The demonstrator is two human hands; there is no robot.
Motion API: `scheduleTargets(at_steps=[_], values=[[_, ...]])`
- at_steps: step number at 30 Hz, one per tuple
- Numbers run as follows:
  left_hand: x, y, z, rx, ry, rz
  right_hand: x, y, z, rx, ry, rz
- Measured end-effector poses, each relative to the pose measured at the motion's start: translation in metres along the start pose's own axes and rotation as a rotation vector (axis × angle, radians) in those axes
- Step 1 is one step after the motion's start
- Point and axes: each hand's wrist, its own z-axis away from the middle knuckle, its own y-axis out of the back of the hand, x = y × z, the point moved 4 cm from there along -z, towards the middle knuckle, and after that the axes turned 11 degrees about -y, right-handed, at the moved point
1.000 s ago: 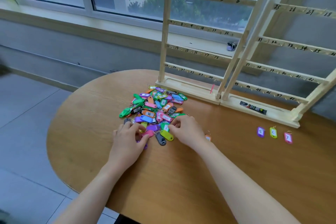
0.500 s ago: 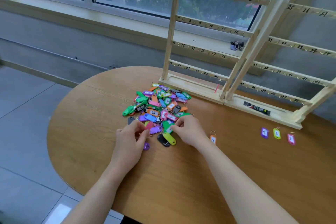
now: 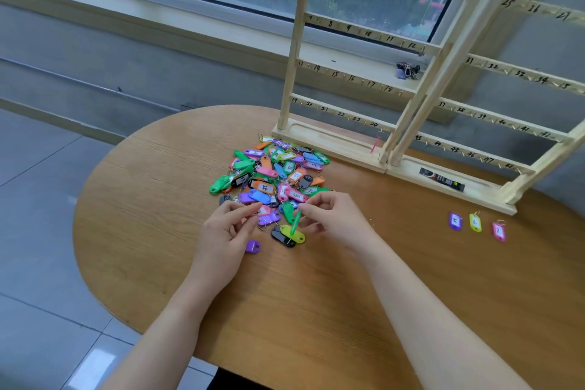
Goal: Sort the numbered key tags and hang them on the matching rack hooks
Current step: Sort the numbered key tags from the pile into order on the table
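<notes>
A pile of coloured numbered key tags (image 3: pixel 272 174) lies mid-table in front of the two wooden racks. The left rack (image 3: pixel 292 73) carries hooks numbered 1 to 24, the right rack (image 3: pixel 493 114) 25 to 48; I see no tags on the hooks. My right hand (image 3: pixel 335 218) pinches a green tag (image 3: pixel 296 223), held edge-on just above a yellow-green tag (image 3: pixel 292 233) and a black tag (image 3: pixel 280 236). My left hand (image 3: pixel 226 231) is at the pile's near edge, thumb and forefinger pinching a pink tag (image 3: pixel 264 210).
Three tags lie apart at the right: purple 5 (image 3: pixel 455 221), yellow 6 (image 3: pixel 474 222), pink 7 (image 3: pixel 498 231). A loose purple tag (image 3: pixel 253 246) sits by my left hand. A black tube (image 3: pixel 441 180) lies in the right rack's base. Table edge (image 3: pixel 95 263) curves at left.
My right hand has lifted the green tag up off the pile's near edge. My left hand stayed at the pile with its fingers on the pink tag. The view shifted slightly.
</notes>
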Motion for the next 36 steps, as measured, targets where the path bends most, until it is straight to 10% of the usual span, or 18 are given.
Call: scheduleTargets(at_steps=[36], values=[[0.021, -0.017, 0.013, -0.020, 0.003, 0.077, 0.061, 0.106, 0.067, 0.194, -0.088, -0.213]])
